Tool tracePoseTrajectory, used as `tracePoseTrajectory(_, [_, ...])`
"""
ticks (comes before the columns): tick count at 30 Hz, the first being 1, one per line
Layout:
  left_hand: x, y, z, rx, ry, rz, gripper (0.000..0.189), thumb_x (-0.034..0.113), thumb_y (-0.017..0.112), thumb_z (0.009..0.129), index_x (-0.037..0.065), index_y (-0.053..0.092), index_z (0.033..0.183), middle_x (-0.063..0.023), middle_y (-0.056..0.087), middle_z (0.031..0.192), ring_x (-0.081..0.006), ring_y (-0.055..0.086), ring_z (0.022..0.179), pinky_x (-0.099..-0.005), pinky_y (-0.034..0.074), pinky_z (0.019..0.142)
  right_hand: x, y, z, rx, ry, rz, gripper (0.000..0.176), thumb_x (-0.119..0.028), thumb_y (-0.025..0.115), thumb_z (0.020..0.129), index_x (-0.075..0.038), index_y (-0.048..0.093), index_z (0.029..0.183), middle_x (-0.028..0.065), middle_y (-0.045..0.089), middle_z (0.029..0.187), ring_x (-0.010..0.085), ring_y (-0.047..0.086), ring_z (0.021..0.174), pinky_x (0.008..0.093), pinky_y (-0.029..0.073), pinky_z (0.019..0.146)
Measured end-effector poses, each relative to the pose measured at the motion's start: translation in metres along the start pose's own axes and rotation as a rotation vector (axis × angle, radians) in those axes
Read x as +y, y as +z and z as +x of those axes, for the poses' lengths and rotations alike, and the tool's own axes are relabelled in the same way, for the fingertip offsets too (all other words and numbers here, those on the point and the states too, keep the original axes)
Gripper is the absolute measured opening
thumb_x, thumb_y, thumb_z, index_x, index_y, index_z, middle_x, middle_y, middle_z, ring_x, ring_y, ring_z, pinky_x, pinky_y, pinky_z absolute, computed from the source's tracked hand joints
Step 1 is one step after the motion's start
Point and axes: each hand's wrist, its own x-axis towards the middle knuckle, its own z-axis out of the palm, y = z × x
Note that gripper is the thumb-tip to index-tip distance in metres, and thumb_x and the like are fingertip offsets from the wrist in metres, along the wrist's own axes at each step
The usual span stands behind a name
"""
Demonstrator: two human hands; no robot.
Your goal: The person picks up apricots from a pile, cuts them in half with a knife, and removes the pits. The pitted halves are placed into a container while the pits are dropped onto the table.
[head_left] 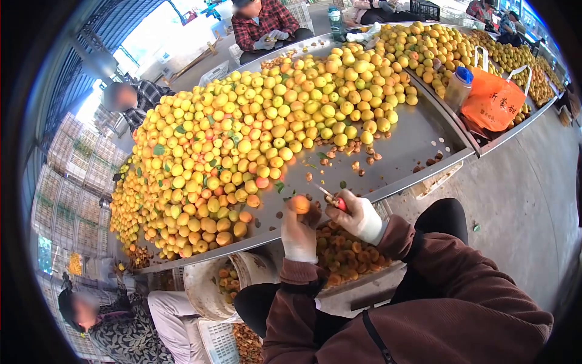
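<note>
Orange fruit [299, 204] is near center frame, gripped by the left hand [299, 235], fingers closed around it, fruit at the upper end of the hand. Metal table [418, 142] spans lower left to upper right. Yellow fruit heap [242, 139] covers most of its left and upper-center part. Dirty white bucket [197, 285], lower left of center. Cut fruit [348, 258] below the hands. Orange bag [494, 100], upper right. Right hand [362, 219], right of center, clamped on red-handled knife [341, 205], blade pointing up-left, tip near the held fruit; contact unclear.
</note>
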Motion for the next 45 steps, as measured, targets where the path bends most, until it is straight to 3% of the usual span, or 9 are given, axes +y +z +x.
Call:
tracePoseTrajectory(3, [-0.008, 0.007, -0.008, -0.151, 0.184, 0.832, 0.017, 0.010, 0.051, 0.094, 0.003, 0.059, 0.106, -0.0106, 0.064, 0.101, -0.0233, 0.063, 0.090, -0.0343, 0.052, 0.076, -0.005, -0.008, 0.007, -0.084, -0.079, 0.109, 0.046, -0.039, 0.073, 0.083, -0.005, 0.054, 0.107, 0.0124, 0.066, 0.082, 0.0269, 0.067, 0.076, 0.0354, 0.053, 0.069])
tracePoseTrajectory(4, [-0.013, 0.006, -0.008, -0.433, 0.829, 1.404, 0.020, 0.002, 0.047, 0.091, 0.003, 0.060, 0.106, -0.0119, 0.066, 0.102, -0.0236, 0.065, 0.092, -0.0319, 0.052, 0.075, 0.002, -0.010, 0.009, -0.098, -0.246, 0.075, 0.049, -0.042, 0.073, 0.082, -0.006, 0.054, 0.109, 0.0142, 0.067, 0.084, 0.0308, 0.069, 0.081, 0.0363, 0.053, 0.070])
tracePoseTrajectory(6, [-0.010, 0.028, -0.025, -0.232, 0.303, 1.021, 0.020, 0.004, 0.049, 0.090, 0.003, 0.060, 0.106, -0.0136, 0.066, 0.096, -0.0252, 0.066, 0.088, -0.0333, 0.052, 0.074, 0.005, -0.015, 0.011, -0.202, -0.179, 0.053, 0.055, -0.043, 0.075, 0.081, -0.006, 0.053, 0.115, 0.0149, 0.067, 0.089, 0.0299, 0.069, 0.082, 0.0362, 0.054, 0.073])
tracePoseTrajectory(12, [-0.009, 0.018, -0.024, -0.351, 0.471, 1.515, 0.025, 0.014, 0.047, 0.095, -0.002, 0.055, 0.112, -0.0126, 0.063, 0.093, -0.0216, 0.061, 0.086, -0.0300, 0.048, 0.074, -0.015, -0.016, 0.005, -0.187, 0.192, 0.442, 0.040, -0.033, 0.063, 0.089, -0.003, 0.052, 0.113, 0.0145, 0.067, 0.084, 0.0194, 0.067, 0.065, 0.0309, 0.053, 0.061])
tracePoseTrajectory(13, [-0.006, 0.041, -0.036, -0.235, 0.040, 0.723, 0.027, 0.019, 0.038, 0.098, 0.000, 0.055, 0.106, -0.0073, 0.058, 0.085, -0.0170, 0.056, 0.078, -0.0281, 0.045, 0.068, -0.007, -0.010, 0.006, -0.165, 0.235, 0.710, 0.039, -0.033, 0.059, 0.091, -0.002, 0.052, 0.114, 0.0125, 0.066, 0.082, 0.0176, 0.063, 0.058, 0.0289, 0.050, 0.054])
tracePoseTrajectory(17, [-0.009, 0.041, -0.031, -0.217, -0.032, 0.453, 0.032, 0.025, 0.032, 0.099, 0.001, 0.054, 0.101, -0.0057, 0.055, 0.079, -0.0158, 0.052, 0.070, -0.0293, 0.043, 0.065, -0.004, -0.028, 0.005, -0.210, 0.339, 0.936, 0.042, -0.033, 0.045, 0.095, 0.002, 0.051, 0.118, 0.0074, 0.059, 0.072, 0.0112, 0.043, 0.040, 0.0240, 0.031, 0.036])
tracePoseTrajectory(20, [-0.004, 0.031, -0.023, -0.274, -0.087, 0.500, 0.018, 0.003, 0.046, 0.094, 0.000, 0.061, 0.103, -0.0030, 0.062, 0.082, -0.0078, 0.054, 0.069, -0.0215, 0.045, 0.061, -0.007, -0.030, 0.004, -0.240, 0.338, 0.893, 0.040, -0.031, 0.046, 0.095, 0.001, 0.053, 0.118, 0.0072, 0.060, 0.074, 0.0106, 0.044, 0.042, 0.0234, 0.033, 0.038])
tracePoseTrajectory(26, [0.001, 0.045, -0.038, -0.110, -0.109, 0.493, 0.034, 0.034, 0.043, 0.099, 0.003, 0.056, 0.104, -0.0061, 0.058, 0.079, -0.0119, 0.050, 0.064, -0.0244, 0.036, 0.053, -0.012, -0.024, 0.002, -0.175, 0.320, 0.762, 0.035, -0.024, 0.052, 0.093, 0.000, 0.058, 0.118, 0.0061, 0.063, 0.096, 0.0126, 0.062, 0.077, 0.0244, 0.050, 0.069])
tracePoseTrajectory(45, [0.007, 0.030, -0.040, -0.061, -0.239, 0.529, 0.043, 0.037, 0.033, 0.101, 0.003, 0.056, 0.115, -0.0033, 0.046, 0.058, -0.0096, 0.032, 0.041, -0.0249, 0.025, 0.039, 0.016, -0.008, 0.003, -0.281, 0.209, 0.295, 0.037, -0.025, 0.067, 0.087, -0.004, 0.056, 0.116, 0.0029, 0.061, 0.091, 0.0080, 0.055, 0.082, 0.0271, 0.049, 0.074])
